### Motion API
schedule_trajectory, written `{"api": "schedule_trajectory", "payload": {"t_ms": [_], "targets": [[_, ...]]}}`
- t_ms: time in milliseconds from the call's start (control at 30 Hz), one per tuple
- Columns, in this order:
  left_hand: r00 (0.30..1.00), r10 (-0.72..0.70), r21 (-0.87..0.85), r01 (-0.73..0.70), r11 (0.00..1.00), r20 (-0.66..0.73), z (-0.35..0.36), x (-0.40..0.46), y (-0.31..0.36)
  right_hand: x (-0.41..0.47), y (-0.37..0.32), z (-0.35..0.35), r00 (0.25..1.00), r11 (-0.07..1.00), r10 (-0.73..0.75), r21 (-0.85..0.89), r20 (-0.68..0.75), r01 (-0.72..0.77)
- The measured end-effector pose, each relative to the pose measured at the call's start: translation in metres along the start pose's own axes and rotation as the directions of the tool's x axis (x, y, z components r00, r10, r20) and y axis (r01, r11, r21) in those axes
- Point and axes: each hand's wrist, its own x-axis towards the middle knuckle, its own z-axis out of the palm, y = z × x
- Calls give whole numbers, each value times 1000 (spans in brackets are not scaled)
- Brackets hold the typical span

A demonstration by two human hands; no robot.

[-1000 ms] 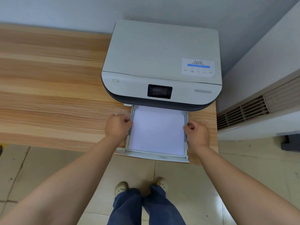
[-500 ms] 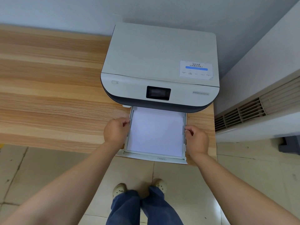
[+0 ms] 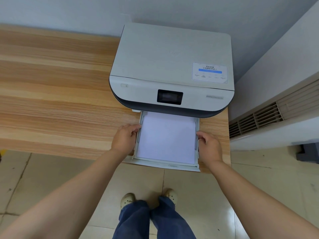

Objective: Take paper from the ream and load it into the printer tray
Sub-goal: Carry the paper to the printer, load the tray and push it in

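A white printer (image 3: 172, 61) stands at the right end of a wooden table. Its paper tray (image 3: 165, 165) is pulled out toward me, past the table's front edge. A stack of white paper (image 3: 167, 138) lies flat inside the tray. My left hand (image 3: 123, 138) grips the tray's left side wall, fingers curled over its rim. My right hand (image 3: 209, 146) grips the right side wall in the same way. No ream is in view.
The wooden table (image 3: 51, 100) stretches to the left of the printer. A white unit with vent slats (image 3: 269, 118) stands close to the table's right end. A wall runs behind. My feet are on the tiled floor (image 3: 43, 178) below the tray.
Both hands stay on the tray's sides. The tray appears pushed slightly into the printer, with a little less paper showing.
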Motion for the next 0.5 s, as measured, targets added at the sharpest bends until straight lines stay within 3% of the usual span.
{"api": "schedule_trajectory", "payload": {"t_ms": [233, 500], "targets": [[985, 9, 114, -29, 993, 171, -11, -42, 9, -30, 2, -14, 972, 993, -68, -81, 225, 88], [988, -62, 190, 34, 981, 140, 3, -77, 5, -49, 27, -21, 889, 895, -212, -283, 406, 343]]}}
